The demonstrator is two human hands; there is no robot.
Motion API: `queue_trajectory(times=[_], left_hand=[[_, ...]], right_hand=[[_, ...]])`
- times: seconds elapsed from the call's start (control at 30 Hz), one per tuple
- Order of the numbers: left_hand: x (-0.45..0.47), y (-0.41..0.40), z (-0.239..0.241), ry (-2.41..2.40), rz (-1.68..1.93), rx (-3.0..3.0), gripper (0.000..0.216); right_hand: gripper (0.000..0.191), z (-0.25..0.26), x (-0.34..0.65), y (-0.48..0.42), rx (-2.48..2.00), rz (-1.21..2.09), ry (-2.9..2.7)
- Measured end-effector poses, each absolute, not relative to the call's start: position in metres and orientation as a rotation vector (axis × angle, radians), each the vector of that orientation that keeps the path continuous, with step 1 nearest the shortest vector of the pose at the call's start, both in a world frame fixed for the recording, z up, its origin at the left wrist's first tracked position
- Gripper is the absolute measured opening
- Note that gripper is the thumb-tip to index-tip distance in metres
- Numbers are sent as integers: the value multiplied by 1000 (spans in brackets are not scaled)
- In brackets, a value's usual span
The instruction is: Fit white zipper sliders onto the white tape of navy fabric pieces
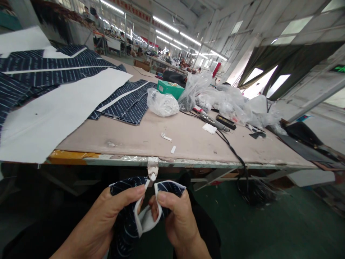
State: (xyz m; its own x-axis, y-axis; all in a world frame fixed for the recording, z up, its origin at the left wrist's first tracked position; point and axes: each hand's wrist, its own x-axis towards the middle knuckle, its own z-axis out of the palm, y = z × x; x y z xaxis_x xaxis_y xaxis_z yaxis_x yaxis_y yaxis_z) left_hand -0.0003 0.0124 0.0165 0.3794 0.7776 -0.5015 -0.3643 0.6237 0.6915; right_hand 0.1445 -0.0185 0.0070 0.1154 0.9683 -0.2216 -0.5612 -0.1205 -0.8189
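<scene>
Between my hands is a piece of navy fabric (125, 223) with pale stripes and a white edge, bent into a U below the table edge. My left hand (107, 212) pinches its left end, thumb on top. The other end is gripped by my right hand (178, 216), the thumb pressed near the white edging. Just above the gap between the two ends, a small whitish metal fitting (152, 168) hangs from the table edge. Whether the fabric touches it, I cannot tell. On the tabletop beyond lie two small white pieces, one a tab (173, 149).
Striped navy fabric panels (129, 104) and a large white sheet (67, 104) cover the table's left side. Further back are a green box (169, 89) and clear plastic bags (229, 99). A grey handheld tool (210, 119) lies at right, its black cable (231, 147) running over the edge.
</scene>
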Motion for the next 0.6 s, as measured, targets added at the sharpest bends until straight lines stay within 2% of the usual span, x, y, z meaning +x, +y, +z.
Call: queue_trajectory(times=[0.6], left_hand=[[-2, 23, 18, 868, 703, 640, 21]], right_hand=[[12, 3, 162, 4, -1001, 1565, -593]])
